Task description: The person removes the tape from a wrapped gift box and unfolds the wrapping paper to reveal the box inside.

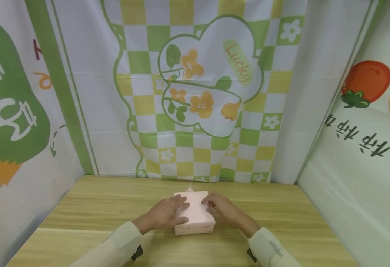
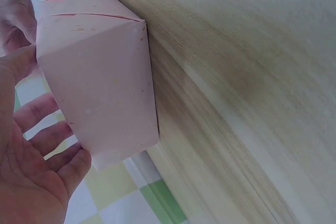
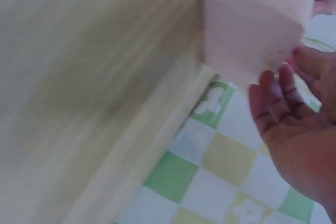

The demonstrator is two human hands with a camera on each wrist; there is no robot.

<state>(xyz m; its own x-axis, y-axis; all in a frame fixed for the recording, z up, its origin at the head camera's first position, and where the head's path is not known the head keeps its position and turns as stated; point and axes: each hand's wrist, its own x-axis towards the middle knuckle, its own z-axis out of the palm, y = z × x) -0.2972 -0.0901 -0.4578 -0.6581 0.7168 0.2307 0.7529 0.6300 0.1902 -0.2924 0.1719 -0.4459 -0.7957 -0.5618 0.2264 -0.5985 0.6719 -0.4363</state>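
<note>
A pale pink folded paper box [image 1: 196, 213] lies on the wooden table, with creased flaps on its near end. My left hand [image 1: 168, 213] rests on the box's left top edge, fingers spread and thumb near the front corner. In the left wrist view, the fingertips [image 2: 79, 156] lie along the side of the pink box [image 2: 102, 82]. At the right top edge, my right hand [image 1: 223, 207] has bent fingers, thumb and forefinger pinching at the box's edge. The right wrist view shows the right hand [image 3: 299, 114] at one corner of the box [image 3: 252, 30].
A small pointed pink flap [image 1: 189, 190] sticks up behind the box. The wooden table [image 1: 115, 200] runs back to a hanging cloth [image 1: 195, 155] with green and yellow checks. Printed white cloth [image 1: 351, 167] walls in the right side, and another [image 1: 15, 174] the left.
</note>
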